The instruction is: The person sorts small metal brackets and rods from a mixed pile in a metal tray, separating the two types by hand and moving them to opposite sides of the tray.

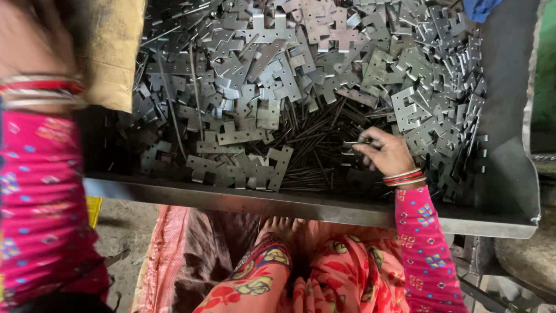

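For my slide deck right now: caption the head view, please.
Right hand picks among thin dark metal pins in a steel tray of flat grey stamped plates.

We see our right hand (387,152) pinching thin rods (313,152) among cut steel plates (272,75) in a metal tray (324,207); our left wrist (40,87) is blurred near a sack (110,52).

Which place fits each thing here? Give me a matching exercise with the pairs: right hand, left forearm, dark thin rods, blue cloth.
Things:
1. right hand
2. left forearm
3. dark thin rods
4. blue cloth

Places:
A. top right corner, at the tray's far edge
B. top left, raised close to the camera, with bangles
C. middle of the metal tray, ringed by flat metal plates
D. on the rod pile, fingers at a small metal piece

Pairs: 1-D, 2-B, 3-C, 4-A
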